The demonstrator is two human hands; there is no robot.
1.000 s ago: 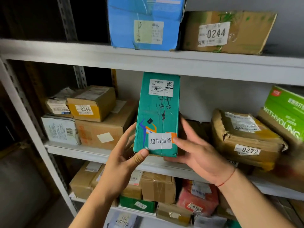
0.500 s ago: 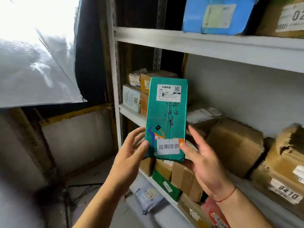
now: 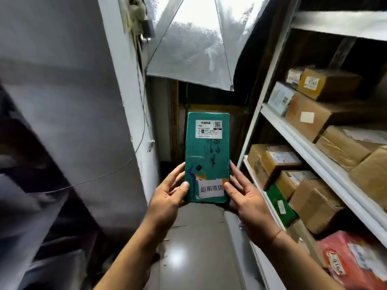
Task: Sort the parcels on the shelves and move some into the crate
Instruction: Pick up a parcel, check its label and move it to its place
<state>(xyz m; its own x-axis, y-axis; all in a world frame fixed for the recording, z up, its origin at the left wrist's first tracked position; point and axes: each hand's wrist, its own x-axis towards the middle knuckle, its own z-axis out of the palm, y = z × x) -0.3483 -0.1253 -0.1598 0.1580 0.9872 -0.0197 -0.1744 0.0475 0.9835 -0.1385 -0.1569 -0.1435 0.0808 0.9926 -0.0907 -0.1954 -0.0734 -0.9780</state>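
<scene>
Now both hands, the left hand (image 3: 169,191) and the right hand (image 3: 247,193), hold the green parcel (image 3: 207,160) upright by its bottom end, out in the aisle beside the shelves (image 3: 310,143). Each grip is closed on the parcel. I think it is going to the crate, which I cannot see, so the next move calls for finding that crate first.

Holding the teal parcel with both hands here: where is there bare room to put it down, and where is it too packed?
The teal parcel sits between the left hand and right hand. Bare room: the glossy floor between the grey wall and the shelf unit. The shelves are crowded with cardboard boxes, a green box and a red parcel.
</scene>
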